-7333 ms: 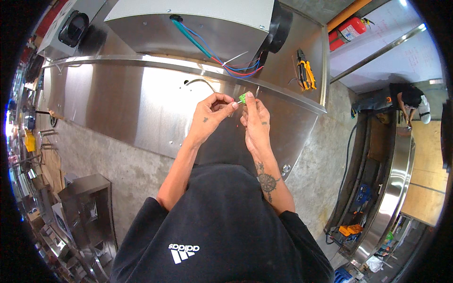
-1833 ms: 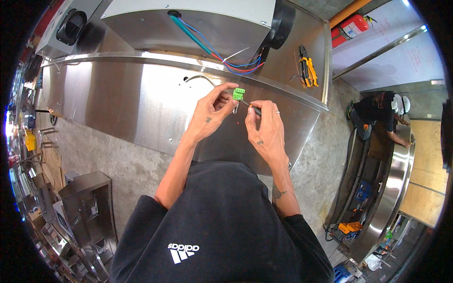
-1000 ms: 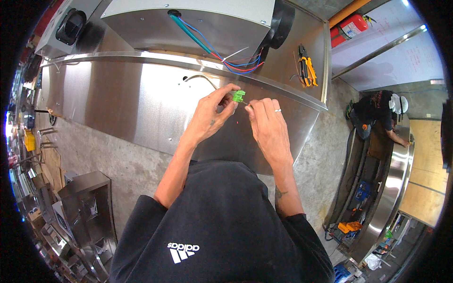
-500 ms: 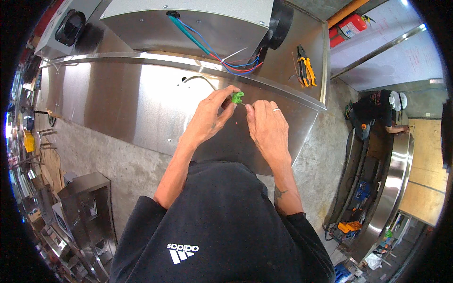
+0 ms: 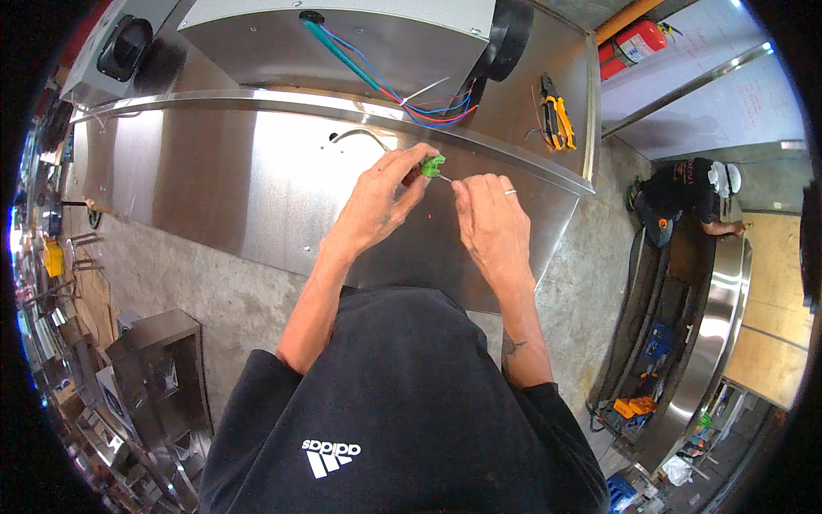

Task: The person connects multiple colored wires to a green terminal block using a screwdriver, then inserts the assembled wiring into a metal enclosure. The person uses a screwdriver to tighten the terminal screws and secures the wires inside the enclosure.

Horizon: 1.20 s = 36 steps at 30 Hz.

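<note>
My left hand (image 5: 377, 199) pinches a small green terminal block connector (image 5: 434, 164) between thumb and fingertips, above the steel panel. A grey cable (image 5: 363, 132) comes out of a hole in the panel and runs behind these fingers; where it ends is hidden. Just to the right, my right hand (image 5: 495, 218) is closed on a thin-shafted tool, probably a small screwdriver. Its narrow metal shaft (image 5: 445, 179) points at the connector's lower right side. The handle is covered by the fingers, and whether the tip touches the connector I cannot tell.
Beyond the panel's raised lip (image 5: 257, 100), a metal box (image 5: 360, 51) trails a green sleeve and loose red and blue wires (image 5: 428, 113). Yellow-and-black pliers (image 5: 556, 116) lie at the far right. A co-worker (image 5: 685, 188) bends over another steel bench (image 5: 711, 343) on the right.
My right hand has shifted slightly right, so more of the thin shaft shows between it and the connector. My left hand keeps its pinch, and the view has tilted a little.
</note>
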Each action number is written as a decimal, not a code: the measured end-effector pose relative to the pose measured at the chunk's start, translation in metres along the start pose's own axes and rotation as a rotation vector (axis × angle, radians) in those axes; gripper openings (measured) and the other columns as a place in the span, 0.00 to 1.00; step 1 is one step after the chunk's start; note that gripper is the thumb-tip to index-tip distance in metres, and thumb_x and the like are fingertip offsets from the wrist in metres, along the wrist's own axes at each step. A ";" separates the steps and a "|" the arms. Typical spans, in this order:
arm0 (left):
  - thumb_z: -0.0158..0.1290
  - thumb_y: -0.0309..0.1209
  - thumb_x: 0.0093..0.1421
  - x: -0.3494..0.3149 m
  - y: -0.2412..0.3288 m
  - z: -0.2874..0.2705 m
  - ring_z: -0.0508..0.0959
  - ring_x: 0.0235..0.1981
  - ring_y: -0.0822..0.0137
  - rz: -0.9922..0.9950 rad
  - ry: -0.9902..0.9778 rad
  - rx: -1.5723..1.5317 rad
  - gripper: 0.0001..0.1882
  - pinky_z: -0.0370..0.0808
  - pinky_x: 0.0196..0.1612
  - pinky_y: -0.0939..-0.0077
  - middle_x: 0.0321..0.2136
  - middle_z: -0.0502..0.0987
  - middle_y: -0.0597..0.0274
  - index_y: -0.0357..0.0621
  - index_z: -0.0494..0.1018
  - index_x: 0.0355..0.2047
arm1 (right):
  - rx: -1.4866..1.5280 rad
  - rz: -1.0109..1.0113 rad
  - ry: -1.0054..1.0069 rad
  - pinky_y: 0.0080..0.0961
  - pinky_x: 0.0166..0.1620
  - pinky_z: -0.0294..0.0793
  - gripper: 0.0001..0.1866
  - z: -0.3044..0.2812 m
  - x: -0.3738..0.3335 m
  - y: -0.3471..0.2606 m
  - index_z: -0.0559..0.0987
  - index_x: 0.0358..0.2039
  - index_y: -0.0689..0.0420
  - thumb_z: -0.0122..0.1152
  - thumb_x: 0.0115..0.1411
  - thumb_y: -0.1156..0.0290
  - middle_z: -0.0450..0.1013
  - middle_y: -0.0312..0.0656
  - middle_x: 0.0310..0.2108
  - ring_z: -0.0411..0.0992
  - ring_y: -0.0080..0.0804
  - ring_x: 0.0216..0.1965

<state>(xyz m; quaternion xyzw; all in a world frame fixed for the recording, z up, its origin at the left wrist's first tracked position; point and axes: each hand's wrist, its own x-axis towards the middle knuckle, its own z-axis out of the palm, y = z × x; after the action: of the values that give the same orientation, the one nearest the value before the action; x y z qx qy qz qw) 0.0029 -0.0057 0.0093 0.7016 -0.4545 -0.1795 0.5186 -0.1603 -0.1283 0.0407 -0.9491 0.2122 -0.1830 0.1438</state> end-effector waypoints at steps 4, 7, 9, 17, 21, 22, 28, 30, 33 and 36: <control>0.61 0.21 0.70 -0.004 0.001 0.001 0.85 0.45 0.56 -0.031 0.002 -0.003 0.22 0.83 0.50 0.63 0.49 0.83 0.52 0.44 0.76 0.64 | 0.048 0.055 0.055 0.48 0.45 0.79 0.09 -0.007 0.004 -0.008 0.76 0.43 0.59 0.60 0.76 0.66 0.75 0.48 0.38 0.76 0.51 0.42; 0.61 0.22 0.70 -0.003 0.004 0.000 0.85 0.44 0.56 -0.012 0.009 0.013 0.22 0.83 0.50 0.62 0.49 0.83 0.51 0.44 0.76 0.63 | 0.076 0.002 0.060 0.47 0.44 0.78 0.10 -0.006 0.005 -0.003 0.76 0.43 0.59 0.59 0.77 0.65 0.75 0.48 0.37 0.76 0.51 0.41; 0.61 0.21 0.70 -0.003 0.004 -0.002 0.85 0.44 0.55 0.001 0.004 0.020 0.22 0.83 0.50 0.62 0.49 0.83 0.51 0.44 0.76 0.64 | 0.072 -0.037 0.028 0.48 0.44 0.78 0.11 -0.004 0.005 0.001 0.76 0.43 0.59 0.59 0.77 0.64 0.76 0.48 0.37 0.77 0.51 0.42; 0.63 0.19 0.67 -0.004 0.000 0.000 0.83 0.40 0.64 0.045 0.047 -0.006 0.25 0.81 0.49 0.65 0.43 0.83 0.55 0.47 0.78 0.64 | 0.079 0.099 -0.065 0.49 0.43 0.78 0.10 -0.003 0.002 -0.002 0.76 0.43 0.59 0.61 0.76 0.65 0.77 0.49 0.36 0.78 0.53 0.41; 0.63 0.20 0.67 -0.003 0.001 -0.001 0.83 0.40 0.63 0.015 0.010 0.028 0.25 0.81 0.49 0.66 0.43 0.82 0.55 0.46 0.78 0.64 | 0.127 0.029 0.034 0.48 0.42 0.81 0.12 -0.005 0.004 -0.001 0.75 0.44 0.59 0.60 0.77 0.62 0.78 0.49 0.38 0.79 0.55 0.39; 0.63 0.20 0.67 -0.003 -0.001 0.000 0.83 0.40 0.63 0.023 0.003 0.035 0.25 0.81 0.49 0.66 0.43 0.82 0.55 0.46 0.78 0.64 | 0.118 -0.008 0.041 0.49 0.42 0.80 0.11 -0.005 0.006 -0.002 0.75 0.44 0.58 0.59 0.77 0.63 0.77 0.49 0.35 0.79 0.54 0.38; 0.63 0.20 0.67 -0.007 0.000 0.002 0.83 0.40 0.62 0.020 0.028 0.025 0.25 0.80 0.48 0.64 0.41 0.81 0.55 0.47 0.77 0.64 | 0.013 0.163 -0.170 0.49 0.43 0.78 0.10 -0.008 0.008 -0.005 0.75 0.45 0.58 0.57 0.79 0.64 0.77 0.51 0.34 0.79 0.54 0.41; 0.62 0.20 0.68 -0.006 0.002 -0.001 0.83 0.41 0.59 0.009 0.007 0.036 0.24 0.81 0.49 0.63 0.42 0.81 0.54 0.46 0.76 0.64 | 0.005 0.148 -0.152 0.49 0.43 0.80 0.11 -0.006 0.007 -0.003 0.75 0.44 0.58 0.57 0.79 0.63 0.77 0.51 0.36 0.79 0.54 0.43; 0.61 0.21 0.69 -0.004 0.003 -0.003 0.83 0.44 0.54 0.013 -0.021 0.057 0.23 0.82 0.50 0.61 0.46 0.82 0.51 0.44 0.75 0.63 | 0.071 0.057 -0.015 0.47 0.42 0.82 0.14 0.000 0.004 0.000 0.75 0.40 0.58 0.56 0.78 0.60 0.79 0.51 0.40 0.80 0.53 0.47; 0.61 0.20 0.69 -0.004 0.002 -0.004 0.83 0.44 0.54 0.023 -0.012 0.054 0.23 0.82 0.50 0.61 0.46 0.82 0.51 0.44 0.75 0.63 | 0.129 0.084 -0.017 0.49 0.42 0.81 0.14 -0.002 0.003 -0.001 0.75 0.39 0.58 0.56 0.79 0.61 0.79 0.51 0.38 0.80 0.54 0.44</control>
<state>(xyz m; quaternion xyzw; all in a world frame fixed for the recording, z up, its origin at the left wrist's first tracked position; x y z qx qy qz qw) 0.0030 -0.0001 0.0121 0.7089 -0.4703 -0.1655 0.4990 -0.1580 -0.1289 0.0434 -0.9297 0.2383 -0.1822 0.2139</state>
